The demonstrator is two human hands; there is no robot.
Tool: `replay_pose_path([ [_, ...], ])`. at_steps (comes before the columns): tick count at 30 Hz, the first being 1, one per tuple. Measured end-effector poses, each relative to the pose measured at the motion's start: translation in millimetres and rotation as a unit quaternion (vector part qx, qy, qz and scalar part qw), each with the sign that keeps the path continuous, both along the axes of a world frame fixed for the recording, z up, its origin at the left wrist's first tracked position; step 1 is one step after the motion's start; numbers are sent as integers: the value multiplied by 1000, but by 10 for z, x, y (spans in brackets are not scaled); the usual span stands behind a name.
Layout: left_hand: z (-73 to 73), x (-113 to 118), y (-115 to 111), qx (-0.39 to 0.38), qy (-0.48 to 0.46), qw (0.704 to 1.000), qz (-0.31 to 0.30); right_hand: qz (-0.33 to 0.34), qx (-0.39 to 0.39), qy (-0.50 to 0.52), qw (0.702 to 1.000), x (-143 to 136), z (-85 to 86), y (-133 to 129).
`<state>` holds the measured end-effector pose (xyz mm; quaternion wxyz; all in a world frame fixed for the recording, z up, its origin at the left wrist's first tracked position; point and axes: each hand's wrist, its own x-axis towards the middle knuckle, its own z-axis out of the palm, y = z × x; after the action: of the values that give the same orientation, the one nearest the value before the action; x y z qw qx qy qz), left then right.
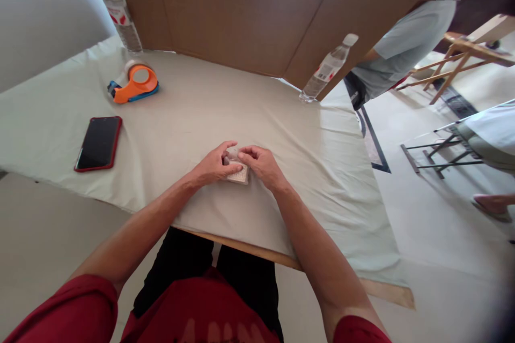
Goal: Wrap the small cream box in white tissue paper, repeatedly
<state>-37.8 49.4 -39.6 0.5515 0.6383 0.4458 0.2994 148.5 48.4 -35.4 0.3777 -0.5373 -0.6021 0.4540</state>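
A small pale box [240, 176] with a fine pattern on its top lies on the cloth in front of me, partly covered by my fingers. My left hand [217, 165] grips it from the left, its thumb lying across the top. At the far right edge of the box, my right hand [259, 163] has its thumb and fingers brought together in a pinch. Something clear or whitish shows between the two hands, too small to make out. Whatever the right fingertips hold is hidden.
On the left lie a phone [98, 143] in a red case and an orange tape dispenser [137, 84]. Two water bottles [120, 16] stand against a brown cardboard panel [241, 10]. Beyond the table [181, 107], a person [410, 37] sits at the right, near folding stools.
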Motion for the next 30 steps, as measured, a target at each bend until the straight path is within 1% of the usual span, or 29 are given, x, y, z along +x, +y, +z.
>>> replay_pose_path([
  [5, 8, 5, 14, -1, 2, 1000, 5, -17, 11, 2, 1000, -73, 28, 14],
  [8, 41, 21, 21, -22, -2, 1000, 7, -28, 11, 8, 1000, -97, 55, -31],
  [10, 47, 37, 23, -20, 2, 1000, 13, -34, 4, 23, 999, -115, 53, -72],
  [14, 15, 61, 18, 27, 29, 999, 30, -62, 21, 36, 997, -173, -19, -151],
  [18, 18, 15, 19, 56, 55, 997, 14, -89, 59, 7, 994, -230, -109, -201],
  [20, 44, -40, 25, 34, 36, 999, -10, -86, 81, -8, 993, -246, -138, -214],
  [23, 79, -113, 32, -25, -19, 999, -32, -82, 101, -12, 991, -247, -160, -215],
  [26, 89, -124, 26, -54, -39, 998, -15, -77, 93, -16, 993, -221, -157, -198],
  [30, 89, -87, 21, -57, -16, 998, 4, -65, 78, -11, 995, -166, -117, -169],
])
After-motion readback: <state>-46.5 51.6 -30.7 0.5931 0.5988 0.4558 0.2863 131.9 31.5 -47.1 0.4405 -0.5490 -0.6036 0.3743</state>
